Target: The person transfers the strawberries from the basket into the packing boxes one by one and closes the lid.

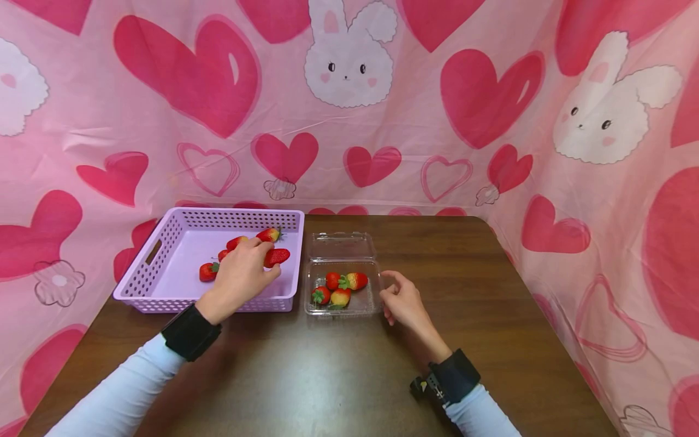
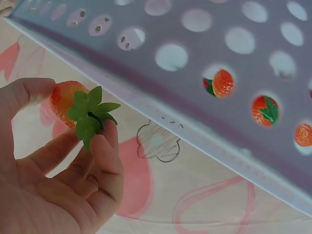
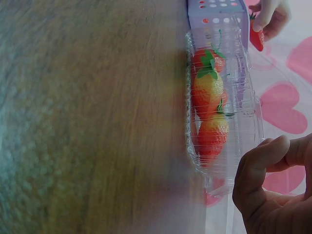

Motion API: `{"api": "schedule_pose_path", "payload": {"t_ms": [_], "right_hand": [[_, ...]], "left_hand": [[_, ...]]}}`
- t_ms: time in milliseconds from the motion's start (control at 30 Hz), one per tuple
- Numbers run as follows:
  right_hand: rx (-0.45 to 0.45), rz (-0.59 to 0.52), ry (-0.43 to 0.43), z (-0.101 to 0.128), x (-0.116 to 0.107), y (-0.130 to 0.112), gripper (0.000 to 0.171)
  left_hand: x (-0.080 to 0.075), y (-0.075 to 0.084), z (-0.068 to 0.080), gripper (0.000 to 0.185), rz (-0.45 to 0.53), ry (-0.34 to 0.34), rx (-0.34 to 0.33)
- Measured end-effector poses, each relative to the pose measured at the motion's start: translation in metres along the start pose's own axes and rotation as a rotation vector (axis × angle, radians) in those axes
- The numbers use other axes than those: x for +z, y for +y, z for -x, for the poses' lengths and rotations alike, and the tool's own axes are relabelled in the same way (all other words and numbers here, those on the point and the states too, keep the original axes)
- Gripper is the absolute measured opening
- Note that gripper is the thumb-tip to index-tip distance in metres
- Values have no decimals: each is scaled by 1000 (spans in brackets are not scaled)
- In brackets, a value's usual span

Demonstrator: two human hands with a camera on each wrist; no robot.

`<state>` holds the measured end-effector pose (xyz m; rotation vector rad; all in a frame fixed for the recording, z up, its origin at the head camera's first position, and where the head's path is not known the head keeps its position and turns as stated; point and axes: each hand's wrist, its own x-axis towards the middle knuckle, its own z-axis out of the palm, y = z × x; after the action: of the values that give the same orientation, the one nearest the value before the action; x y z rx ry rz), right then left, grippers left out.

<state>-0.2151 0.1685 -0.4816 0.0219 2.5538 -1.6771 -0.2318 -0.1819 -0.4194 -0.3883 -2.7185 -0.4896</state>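
My left hand (image 1: 240, 276) pinches a red strawberry (image 1: 276, 257) between thumb and fingers, over the right side of a lilac perforated basket (image 1: 180, 261). In the left wrist view the strawberry's green leaf cap (image 2: 90, 114) faces the camera, beside the basket wall. Several other strawberries (image 1: 207, 272) lie in the basket, some partly hidden by that hand. A clear plastic clamshell box (image 1: 375, 297) stands to the basket's right, holding several strawberries (image 1: 357, 281). Beside the box's right rim, my right hand (image 1: 404, 300) has loosely bent fingers; whether they touch the rim I cannot tell.
The box's clear lid (image 1: 341, 246) is folded back behind it. Everything stands on a brown wooden table (image 1: 327, 376). A pink cloth (image 1: 415, 127) with hearts and rabbits hangs behind and along both sides of the table.
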Motion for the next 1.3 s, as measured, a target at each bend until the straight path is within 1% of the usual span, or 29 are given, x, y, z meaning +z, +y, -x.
{"api": "schedule_pose_path", "payload": {"t_ms": [100, 167, 300, 500, 600, 767, 867, 1033, 1300], "right_hand": [[1, -4, 2, 0, 0, 0, 46], [3, -6, 1, 0, 0, 0, 46], [5, -7, -2, 0, 0, 0, 46], [5, -17, -6, 0, 0, -1, 46], [1, -17, -7, 0, 0, 0, 46], [1, -14, -6, 1, 0, 0, 46], [6, -11, -5, 1, 0, -1, 46], [7, -3, -8, 1, 0, -1, 45], [16, -1, -17, 0, -1, 0, 46]], "left_hand": [[2, 4, -1, 42, 14, -31, 1], [3, 6, -1, 44, 20, -43, 2], [5, 12, -1, 42, 26, -52, 8], [8, 23, -2, 47, 30, -92, 8], [10, 28, -2, 47, 41, -101, 8], [14, 36, -2, 43, 60, -102, 43], [17, 40, -2, 44, 77, -106, 57], [17, 47, -4, 49, 98, -132, 42], [21, 54, -3, 45, 111, -157, 50]]}}
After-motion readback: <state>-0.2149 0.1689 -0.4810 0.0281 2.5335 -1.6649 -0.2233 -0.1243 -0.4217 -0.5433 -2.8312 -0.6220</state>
